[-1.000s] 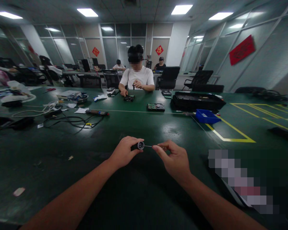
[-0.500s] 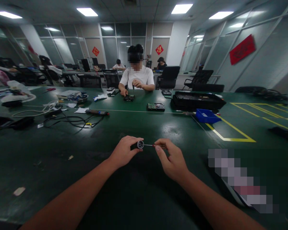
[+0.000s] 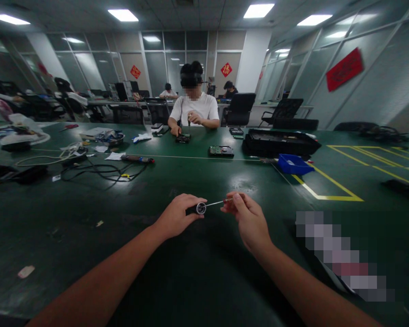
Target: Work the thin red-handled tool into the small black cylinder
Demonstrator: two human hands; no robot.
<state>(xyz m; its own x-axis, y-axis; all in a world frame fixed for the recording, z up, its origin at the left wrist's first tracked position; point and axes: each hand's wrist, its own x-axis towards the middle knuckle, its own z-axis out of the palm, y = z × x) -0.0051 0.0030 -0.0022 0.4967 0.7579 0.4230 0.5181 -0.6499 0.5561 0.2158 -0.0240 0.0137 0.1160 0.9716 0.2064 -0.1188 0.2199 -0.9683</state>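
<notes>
Below frame centre, your left fingers [image 3: 192,200] curl half-closed around the tube [image 3: 201,208] and your right fingers [image 3: 237,200] pinch the driver [image 3: 215,203], now slanting up rightward instead of level, apparently re-angling its tip at the tube's mouth.

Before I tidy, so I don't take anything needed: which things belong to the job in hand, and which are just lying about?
In use: round part, in the left hand; screwdriver, in the right hand.

Apparently lying about: blue bin, black tray, circuit board, scrap.
</notes>
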